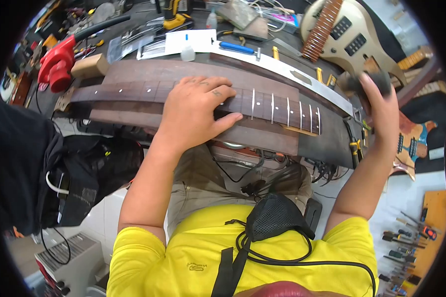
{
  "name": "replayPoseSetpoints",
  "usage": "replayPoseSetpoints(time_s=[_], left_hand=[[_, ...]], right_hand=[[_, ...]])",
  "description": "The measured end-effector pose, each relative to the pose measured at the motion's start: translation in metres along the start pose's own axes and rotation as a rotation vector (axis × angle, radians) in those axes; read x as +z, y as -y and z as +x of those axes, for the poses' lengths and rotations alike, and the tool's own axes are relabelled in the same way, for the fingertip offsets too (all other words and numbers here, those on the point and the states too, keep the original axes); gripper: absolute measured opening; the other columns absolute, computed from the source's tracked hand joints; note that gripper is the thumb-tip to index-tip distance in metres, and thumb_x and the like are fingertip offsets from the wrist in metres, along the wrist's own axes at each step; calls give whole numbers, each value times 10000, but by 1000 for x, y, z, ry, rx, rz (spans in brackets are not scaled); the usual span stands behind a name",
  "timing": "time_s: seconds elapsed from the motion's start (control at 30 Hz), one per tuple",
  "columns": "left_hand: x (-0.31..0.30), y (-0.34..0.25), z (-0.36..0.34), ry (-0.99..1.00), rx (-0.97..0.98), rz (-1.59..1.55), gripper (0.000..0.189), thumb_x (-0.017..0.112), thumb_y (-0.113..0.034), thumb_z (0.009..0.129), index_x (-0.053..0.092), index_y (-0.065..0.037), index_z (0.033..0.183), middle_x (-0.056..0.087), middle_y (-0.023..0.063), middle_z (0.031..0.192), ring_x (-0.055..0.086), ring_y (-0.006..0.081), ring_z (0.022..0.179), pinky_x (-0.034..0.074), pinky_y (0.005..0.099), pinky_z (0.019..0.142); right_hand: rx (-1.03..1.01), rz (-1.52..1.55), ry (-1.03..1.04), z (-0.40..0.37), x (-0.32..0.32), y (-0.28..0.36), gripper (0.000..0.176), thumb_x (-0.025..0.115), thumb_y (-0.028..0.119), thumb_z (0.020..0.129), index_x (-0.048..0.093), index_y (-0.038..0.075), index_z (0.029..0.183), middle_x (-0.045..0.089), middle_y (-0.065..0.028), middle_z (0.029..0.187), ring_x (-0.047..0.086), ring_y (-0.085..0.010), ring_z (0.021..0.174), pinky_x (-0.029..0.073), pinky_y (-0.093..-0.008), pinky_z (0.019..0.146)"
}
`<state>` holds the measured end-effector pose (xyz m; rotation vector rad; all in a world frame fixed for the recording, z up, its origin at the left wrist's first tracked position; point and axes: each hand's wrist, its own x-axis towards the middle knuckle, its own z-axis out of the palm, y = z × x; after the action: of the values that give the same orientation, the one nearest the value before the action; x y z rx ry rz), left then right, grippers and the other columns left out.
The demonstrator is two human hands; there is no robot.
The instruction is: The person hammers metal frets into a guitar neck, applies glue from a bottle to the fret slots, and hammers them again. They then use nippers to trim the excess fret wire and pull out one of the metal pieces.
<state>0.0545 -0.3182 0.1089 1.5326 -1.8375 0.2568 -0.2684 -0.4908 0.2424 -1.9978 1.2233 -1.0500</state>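
Observation:
A guitar neck (262, 106) with a dark fretboard and white dot inlays lies across brown boards on the bench. Bright metal frets cross its right end; thin dark slots show farther left. My left hand (195, 111) rests over the middle of the neck, fingers curled on the far side and thumb along the near side. Whatever is beneath its palm is hidden. Raised to the right of the neck, my right hand (384, 101) is closed around a dark, hammer-like tool (379, 83), smeared by motion. That tool is apart from the neck.
Behind the neck lie a long metal straightedge (327, 91), a blue-handled tool (237, 47) and a small bottle (187, 53). A red blower (57, 67) stands left. A pale guitar body (352, 34) lies at back right. Yellow-handled pliers (354, 151) hang near the bench's right edge.

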Motion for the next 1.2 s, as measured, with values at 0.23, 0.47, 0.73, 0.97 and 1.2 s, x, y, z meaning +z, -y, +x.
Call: replayPoseSetpoints(time_s=[0.23,0.47,0.73,0.97,1.2], left_hand=[[0,-2,0,-14,29,3,373,872,-323,784,761,-96,1059,754,53,1193,700,302,1098,515,420,961],[-2,-8,4,21,23,-10,379,890,-290,746,764,-101,1049,760,56,1182,707,300,1090,520,415,953],[-5,-17,7,33,13,22,384,883,-248,744,753,-75,1060,756,73,1195,703,306,1120,512,422,968],[2,-82,48,-13,67,78,272,782,-148,821,751,-38,1068,757,130,1125,706,349,1033,533,451,920],[-30,-61,48,22,-49,-115,235,683,-61,879,751,17,1091,743,185,883,698,348,769,567,415,730]], right_hand=[[245,125,-170,-86,-33,-62,362,788,397,962,673,55,982,578,25,730,462,-44,535,322,-224,478],[351,134,-189,-135,-66,-90,353,817,374,948,687,47,967,597,25,721,473,-57,550,347,-235,503],[297,-243,-55,-128,-48,-99,430,818,408,891,717,-10,868,718,-75,790,659,-205,735,529,-390,737],[442,-505,30,-117,-32,-74,488,791,469,834,751,14,1006,765,-200,917,737,-375,883,544,-429,811],[433,-531,15,-115,-29,-84,479,781,501,819,753,38,938,768,-168,899,739,-362,905,540,-436,841]])
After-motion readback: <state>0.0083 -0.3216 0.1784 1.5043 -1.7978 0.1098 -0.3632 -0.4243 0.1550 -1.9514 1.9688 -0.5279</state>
